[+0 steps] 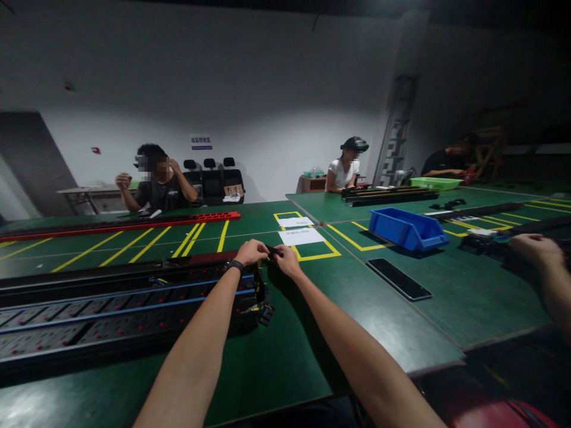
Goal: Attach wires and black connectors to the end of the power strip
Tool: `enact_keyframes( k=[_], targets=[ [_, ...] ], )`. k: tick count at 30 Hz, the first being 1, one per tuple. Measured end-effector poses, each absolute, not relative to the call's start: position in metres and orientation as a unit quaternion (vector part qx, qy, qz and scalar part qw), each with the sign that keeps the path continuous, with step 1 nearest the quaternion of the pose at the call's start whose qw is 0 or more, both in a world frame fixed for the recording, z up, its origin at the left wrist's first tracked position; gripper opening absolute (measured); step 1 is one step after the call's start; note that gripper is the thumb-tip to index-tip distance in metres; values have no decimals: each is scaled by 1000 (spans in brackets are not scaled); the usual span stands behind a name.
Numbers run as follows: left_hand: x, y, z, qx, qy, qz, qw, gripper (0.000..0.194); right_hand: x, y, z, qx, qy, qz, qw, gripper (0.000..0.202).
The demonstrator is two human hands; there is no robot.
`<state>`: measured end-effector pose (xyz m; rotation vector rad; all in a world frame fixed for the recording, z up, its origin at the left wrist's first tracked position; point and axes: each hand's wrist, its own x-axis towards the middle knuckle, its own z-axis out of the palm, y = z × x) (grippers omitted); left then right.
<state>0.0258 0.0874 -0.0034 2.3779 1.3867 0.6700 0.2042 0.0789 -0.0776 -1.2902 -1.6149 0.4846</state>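
Observation:
Both hands meet over the green table (312, 297), just past the right end of a long black power strip assembly (129, 303) with red dots and blue edges. My left hand (252, 252), with a dark band on its wrist, has its fingers closed on a small black part (272, 252). From the other side my right hand (286, 260) pinches the same part. Its details are too small to tell. Yellow and dark wires and a black connector (266, 315) stick out of the nearest assembly end, below the hands.
A phone (399, 279) and a blue bin (407, 229) lie to the right. Paper sheets (302, 236) are ahead. Another person's hand (535, 248) is at the far right, beside black parts. Several people sit across the table, near a red rail (196, 218) and black strips (388, 195).

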Motion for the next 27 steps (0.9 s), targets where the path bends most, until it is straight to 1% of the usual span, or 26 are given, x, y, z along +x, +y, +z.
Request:
enact_keyframes(
  k=[8,14,18,27],
  targets=[
    [25,94,-9,826,494,232,145,20,202,79,-78,-513,-669,213,495,21],
    [27,93,-7,819,509,228,136,20,200,74,-75,-491,-681,193,507,21],
    [28,89,-5,809,524,232,130,17,199,70,-71,-482,-686,192,510,21],
    [29,81,1,804,529,232,144,17,199,66,-69,-486,-709,191,474,21]
  ],
)
